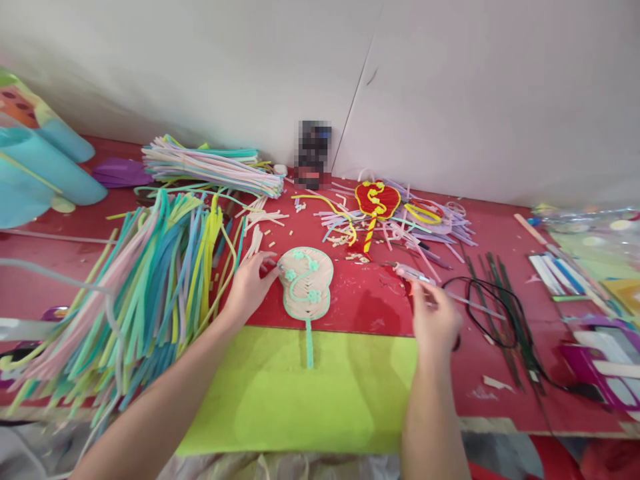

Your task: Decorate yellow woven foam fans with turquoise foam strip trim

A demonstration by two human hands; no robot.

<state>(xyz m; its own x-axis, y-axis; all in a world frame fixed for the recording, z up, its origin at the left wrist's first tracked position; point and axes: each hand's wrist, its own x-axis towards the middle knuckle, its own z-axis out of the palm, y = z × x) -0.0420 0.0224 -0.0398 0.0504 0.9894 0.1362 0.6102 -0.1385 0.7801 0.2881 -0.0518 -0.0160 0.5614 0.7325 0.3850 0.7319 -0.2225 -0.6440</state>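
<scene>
While at left hand (250,283), 1 fan (307,283).

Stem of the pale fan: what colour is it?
The stem is mint green; the head view shows it.

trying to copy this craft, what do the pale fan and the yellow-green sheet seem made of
Pale fan: probably fuzzy chenille stems, matte; soft-edged strands run in rows.
Yellow-green sheet: perhaps plastic or coated paper, smooth with soft sheen; pale patches look like reflections.
</scene>
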